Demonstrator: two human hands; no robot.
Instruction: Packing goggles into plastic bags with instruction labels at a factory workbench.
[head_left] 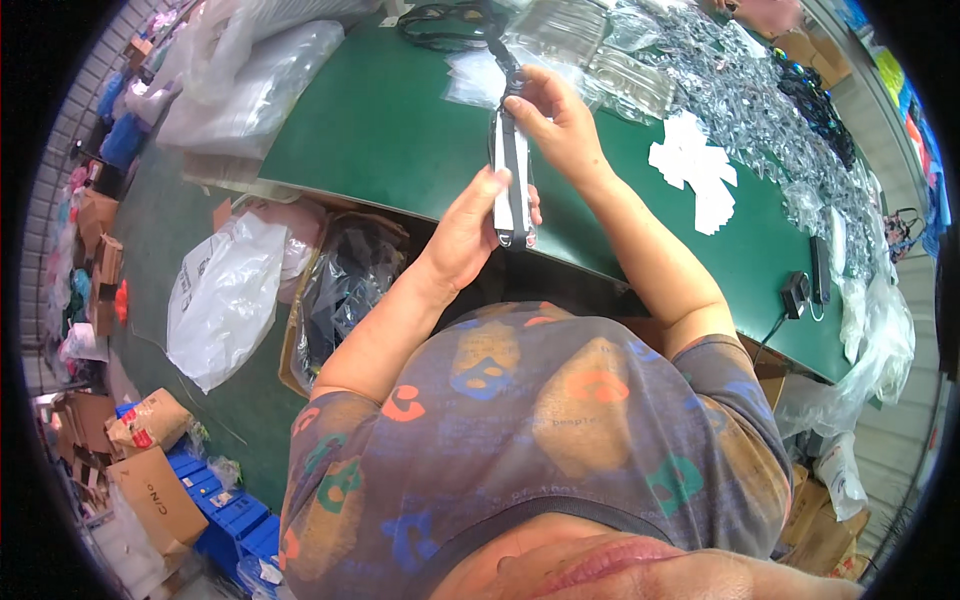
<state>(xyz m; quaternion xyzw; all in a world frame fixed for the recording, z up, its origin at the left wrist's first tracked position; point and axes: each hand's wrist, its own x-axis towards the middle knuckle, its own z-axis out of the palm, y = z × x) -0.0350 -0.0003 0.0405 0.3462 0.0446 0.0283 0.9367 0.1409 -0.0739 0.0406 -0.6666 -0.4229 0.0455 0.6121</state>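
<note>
My left hand (462, 228) is closed round a long narrow white card (503, 200) with a black strap (514, 170) lying along its length. Some of its fingertips show at the card's right edge. At the upper end, my right hand (562, 125) pinches the black strap between thumb and fingers. From there the strap runs up toward a loose coil of black straps (440, 38) at the far side of the table. The card stands out over the table's near edge, its lower end closest to me. What the strap belongs to I cannot make out.
On the green table (360, 130) lie white paper cards (695, 165), clear plastic packets (555, 35) and a heap of crinkled clear wrappers (740, 110). Clear bags (250, 95) sit at the left. A black corded device (796, 294) is near the right edge. Below stands an open carton (300, 330).
</note>
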